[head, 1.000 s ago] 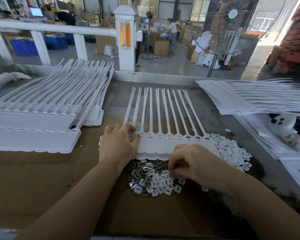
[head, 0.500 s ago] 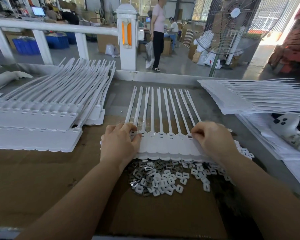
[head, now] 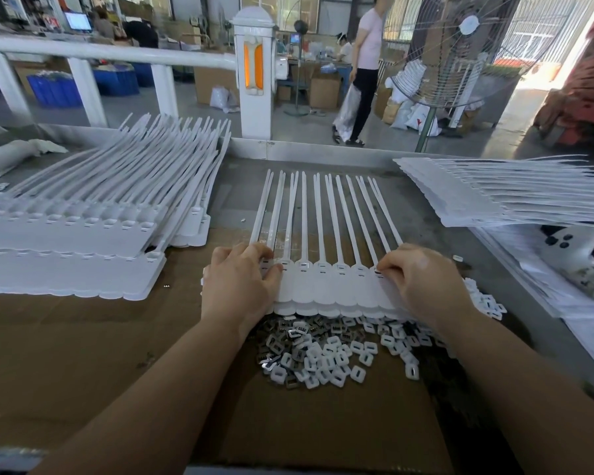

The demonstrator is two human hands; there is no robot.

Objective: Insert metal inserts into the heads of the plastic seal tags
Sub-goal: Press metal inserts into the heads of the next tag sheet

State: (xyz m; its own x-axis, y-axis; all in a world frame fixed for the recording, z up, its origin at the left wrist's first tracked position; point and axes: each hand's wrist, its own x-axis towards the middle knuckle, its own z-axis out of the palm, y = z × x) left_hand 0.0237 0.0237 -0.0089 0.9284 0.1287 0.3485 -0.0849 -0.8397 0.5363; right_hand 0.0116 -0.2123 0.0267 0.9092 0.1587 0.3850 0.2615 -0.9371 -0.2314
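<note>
Joined strip of white plastic seal tags (head: 326,286), mid-tabletop: left hand (head: 237,286) pressing its left end, fingers curled; right hand (head: 422,282) pinching its right-end head; loose metal inserts (head: 319,354) heaped just beside its near edge.

Right hand (head: 422,282) — one second back, down at the near edge of the strip of seal tags (head: 326,286), fingers in the pile of inserts (head: 326,354); now up at the strip's right end, fingertips curled onto the end tag's head, as half a second ago.

Pile of inserts — the part the right hand covered a second ago now shows.

Background: a person in a pink top (head: 369,39) — only partly seen at the top edge a second ago, now standing in full view beyond the white post.
</note>
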